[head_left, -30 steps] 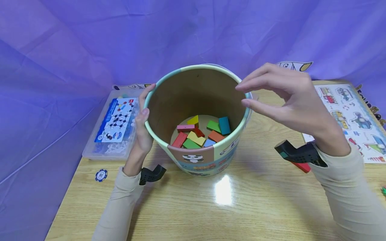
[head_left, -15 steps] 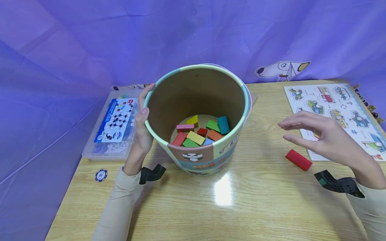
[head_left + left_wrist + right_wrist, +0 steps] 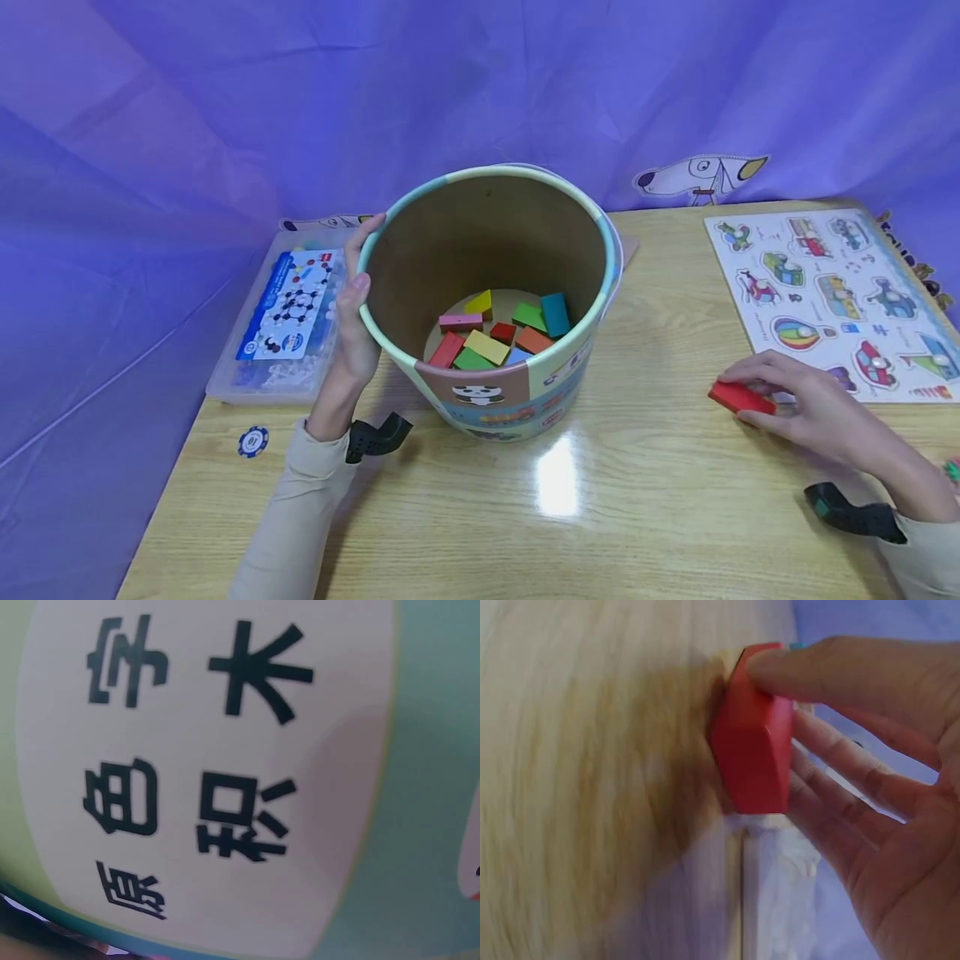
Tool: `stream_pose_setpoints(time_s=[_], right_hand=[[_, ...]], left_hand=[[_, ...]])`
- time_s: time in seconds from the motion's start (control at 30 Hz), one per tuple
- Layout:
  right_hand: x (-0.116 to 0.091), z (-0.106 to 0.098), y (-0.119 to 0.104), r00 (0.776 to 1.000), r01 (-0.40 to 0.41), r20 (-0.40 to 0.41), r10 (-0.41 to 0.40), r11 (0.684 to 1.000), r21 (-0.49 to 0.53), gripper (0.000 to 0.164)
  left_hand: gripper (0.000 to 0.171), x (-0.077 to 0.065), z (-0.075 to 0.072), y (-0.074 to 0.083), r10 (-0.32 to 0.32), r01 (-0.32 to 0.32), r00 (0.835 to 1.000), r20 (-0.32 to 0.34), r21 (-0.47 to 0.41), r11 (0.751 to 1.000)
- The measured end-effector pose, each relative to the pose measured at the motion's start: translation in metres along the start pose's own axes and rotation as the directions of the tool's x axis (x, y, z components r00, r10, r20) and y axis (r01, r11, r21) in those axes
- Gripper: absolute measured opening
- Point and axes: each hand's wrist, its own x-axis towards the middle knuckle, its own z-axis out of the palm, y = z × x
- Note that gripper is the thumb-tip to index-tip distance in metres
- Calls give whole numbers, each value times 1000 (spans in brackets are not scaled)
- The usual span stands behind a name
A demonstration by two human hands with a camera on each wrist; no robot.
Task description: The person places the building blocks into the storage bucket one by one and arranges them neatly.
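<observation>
In the head view my left hand (image 3: 358,325) grips the left rim of a large printed bucket (image 3: 517,410), thumb over the edge. The bucket tilts toward me, with several coloured wooden blocks (image 3: 486,347) on its floor. Its outer wall (image 3: 330,780), with large dark characters, fills the left wrist view. To the right, my right hand (image 3: 813,412) pinches a red block (image 3: 738,397) low at the table. Up close in the right wrist view, the thumb presses one side of this red block (image 3: 754,761) and the fingers lie behind it.
A clear plastic case (image 3: 281,312) with a molecule picture lies left of the bucket. Nearer me is a blue-and-white poker chip (image 3: 252,442). A picture puzzle board (image 3: 832,300) lies at the right, behind the right hand. A purple curtain (image 3: 480,83) hangs at the back.
My right hand has moved from beside the bucket's rim down to the right and now pinches the red block on the table. The left hand keeps its hold on the rim.
</observation>
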Motion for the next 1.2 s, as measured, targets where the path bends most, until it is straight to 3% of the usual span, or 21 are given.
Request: stream_pose_setpoints(time_s=[0.2, 0.43, 0.63, 0.8, 0.93, 1.07, 1.13, 1.2], right_hand=[[16, 9, -7, 999, 37, -3, -37, 999, 37, 56], [41, 22, -20, 997, 8, 77, -15, 996, 94, 49], [40, 20, -16, 996, -28, 83, 26, 999, 25, 53], [40, 13, -9, 997, -20, 73, 18, 999, 28, 52], [50, -6, -14, 1000, -12, 8, 12, 999, 49, 53], [74, -37, -34, 990, 55, -133, -38, 990, 133, 55], [90, -52, -50, 975, 129, -206, -79, 962, 241, 55], [107, -63, -71, 954, 230, -271, -129, 894, 384, 51]], left_hand=[[69, -1, 0, 1, -3, 3, 1000, -1, 16, 1000], [66, 0, 0, 2, -8, 8, 1000, -10, 6, 1000], [67, -1, -1, -1, -9, 9, 1000, -9, 12, 1000], [67, 1, 0, -1, -1, 1, 1000, -10, -10, 1000], [68, 2, 1, 0, 1, -2, 1000, -9, -17, 1000], [69, 2, 2, 1, 2, -2, 1000, -9, -12, 1000], [69, 2, 2, 1, 2, -2, 1000, -11, -13, 1000], [69, 1, 1, 1, 0, 0, 1000, -14, -9, 1000]])
